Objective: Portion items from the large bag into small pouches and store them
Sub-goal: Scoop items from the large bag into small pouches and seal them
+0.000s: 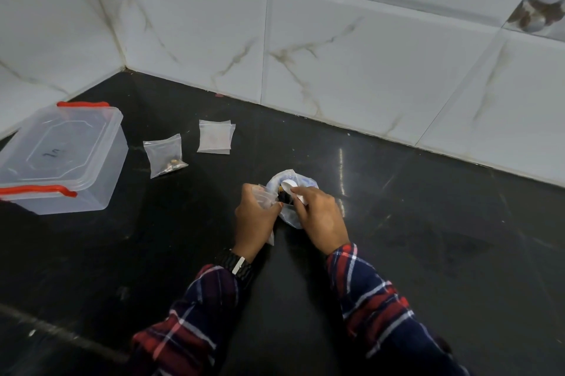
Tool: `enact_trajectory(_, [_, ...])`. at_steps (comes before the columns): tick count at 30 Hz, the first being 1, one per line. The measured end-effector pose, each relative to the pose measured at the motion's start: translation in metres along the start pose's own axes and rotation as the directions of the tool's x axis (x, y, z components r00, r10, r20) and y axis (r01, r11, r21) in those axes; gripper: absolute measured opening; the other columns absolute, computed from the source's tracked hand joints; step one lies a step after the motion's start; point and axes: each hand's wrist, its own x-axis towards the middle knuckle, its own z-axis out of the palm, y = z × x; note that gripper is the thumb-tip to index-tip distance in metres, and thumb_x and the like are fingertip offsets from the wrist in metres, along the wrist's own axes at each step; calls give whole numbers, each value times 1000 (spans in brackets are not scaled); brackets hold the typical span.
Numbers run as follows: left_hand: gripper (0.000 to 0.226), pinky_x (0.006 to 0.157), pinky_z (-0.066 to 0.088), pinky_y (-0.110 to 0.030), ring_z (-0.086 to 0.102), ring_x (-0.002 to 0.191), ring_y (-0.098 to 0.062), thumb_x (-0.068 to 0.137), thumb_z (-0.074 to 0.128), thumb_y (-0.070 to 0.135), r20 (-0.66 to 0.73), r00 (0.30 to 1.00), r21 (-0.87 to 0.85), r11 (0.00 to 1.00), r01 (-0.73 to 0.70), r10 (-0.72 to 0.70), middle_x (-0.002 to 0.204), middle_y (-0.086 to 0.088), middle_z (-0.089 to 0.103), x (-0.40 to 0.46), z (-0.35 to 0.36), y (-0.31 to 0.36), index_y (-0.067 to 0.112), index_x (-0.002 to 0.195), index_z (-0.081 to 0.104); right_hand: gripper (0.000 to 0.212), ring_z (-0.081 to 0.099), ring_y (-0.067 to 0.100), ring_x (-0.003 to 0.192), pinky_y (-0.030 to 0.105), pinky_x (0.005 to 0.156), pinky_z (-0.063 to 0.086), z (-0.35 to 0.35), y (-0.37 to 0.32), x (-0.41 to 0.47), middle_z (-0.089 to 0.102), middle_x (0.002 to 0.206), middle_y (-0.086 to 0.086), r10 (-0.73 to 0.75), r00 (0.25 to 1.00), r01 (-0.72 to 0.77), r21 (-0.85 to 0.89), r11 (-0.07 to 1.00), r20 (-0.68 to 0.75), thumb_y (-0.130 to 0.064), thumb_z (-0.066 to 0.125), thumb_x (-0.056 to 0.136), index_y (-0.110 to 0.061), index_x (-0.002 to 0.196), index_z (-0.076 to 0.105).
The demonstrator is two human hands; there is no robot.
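Head view: left hand (255, 218) pinching a crinkly clear pouch (265, 196), right hand (318, 216) gripping a white spoon (290, 187) over the rumpled bag (289, 213).

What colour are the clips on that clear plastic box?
Red. The clips on the clear plastic box show best in the head view, the only one.

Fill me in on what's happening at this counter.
A person is portioning from a large bag on the black counter. The right hand holds a white spoon over the bag's open mouth, while the left hand grips a small clear pouch beside it. One filled pouch and a stack of empty pouches lie near a closed clear box.
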Motion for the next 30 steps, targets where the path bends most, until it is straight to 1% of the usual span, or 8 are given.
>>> enact_trajectory(7, [41, 61, 41, -6, 57, 81, 0, 78, 73, 12, 0, 1000, -43, 999, -7, 7, 95, 6, 60, -2, 1, 1, 12, 111, 49, 19, 59, -1, 69, 5, 63, 41, -2, -1, 2, 66, 80, -4, 155, 987, -141, 231, 963, -43, -18, 54, 95, -11, 88, 70])
enact_trajectory(11, [41, 60, 39, 0, 55, 81, 4, 77, 73, 9, -7, 1000, -57, 998, -6, 5, 93, 9, 58, -1, 0, -1, 10, 111, 50, 20, 59, 6, 65, 11, 59, 44, 0, 0, 3, 66, 75, 1, 203, 976, -171, 318, 933, -73, -15, 55, 94, -10, 80, 68])
enact_trajectory(15, [41, 62, 42, -4, 59, 84, -4, 78, 73, 10, -3, 1000, -66, 998, -16, 16, 95, 6, 60, -2, -2, -1, 11, 111, 50, 19, 61, 9, 63, 16, 58, 48, 0, 0, 4, 66, 72, 0, 267, 960, -213, 385, 898, -90, -16, 55, 94, -10, 81, 67])
enact_trajectory(17, [41, 69, 45, -14, 62, 90, -13, 77, 74, 13, -1, 1000, -70, 997, -22, 22, 99, 2, 62, -2, -2, -1, 14, 110, 50, 15, 63, 7, 65, 14, 61, 50, 0, 1, 4, 66, 73, -4, 288, 953, -225, 408, 885, -99, -18, 56, 94, -14, 86, 68])
enact_trajectory(20, [41, 79, 51, -31, 61, 94, -16, 72, 79, 23, -7, 997, -47, 996, -79, 79, 103, -1, 61, -3, -2, -3, 24, 102, 51, 14, 65, 11, 64, 25, 64, 55, -2, 3, 6, 68, 71, 0, 346, 932, -259, 465, 847, -111, -19, 56, 94, -16, 86, 68])
enact_trajectory(22, [42, 78, 48, -22, 57, 94, -10, 72, 81, 26, -10, 993, -11, 993, -120, 119, 109, 0, 54, -6, -5, -1, 30, 102, 52, 15, 66, 15, 62, 30, 62, 57, -5, 2, 6, 69, 68, 4, 370, 923, -270, 503, 821, -108, -19, 57, 94, -16, 86, 69])
enact_trajectory(26, [49, 72, 36, -6, 50, 97, -6, 74, 80, 26, -17, 987, 39, 987, -158, 159, 113, 4, 49, -10, -13, 2, 27, 116, 55, 15, 66, 14, 63, 31, 61, 57, -20, -11, 3, 69, 70, -1, 316, 942, -196, 576, 793, -116, -17, 58, 94, -21, 86, 70])
enact_trajectory(30, [50, 72, 38, -1, 55, 97, -6, 75, 79, 26, -29, 983, -13, 983, -184, 183, 108, 8, 58, -12, -19, 7, 21, 118, 54, 14, 66, 9, 72, 21, 65, 54, -27, -32, -6, 70, 87, -8, 103, 974, 23, 545, 838, -200, -14, 58, 94, -21, 98, 69])
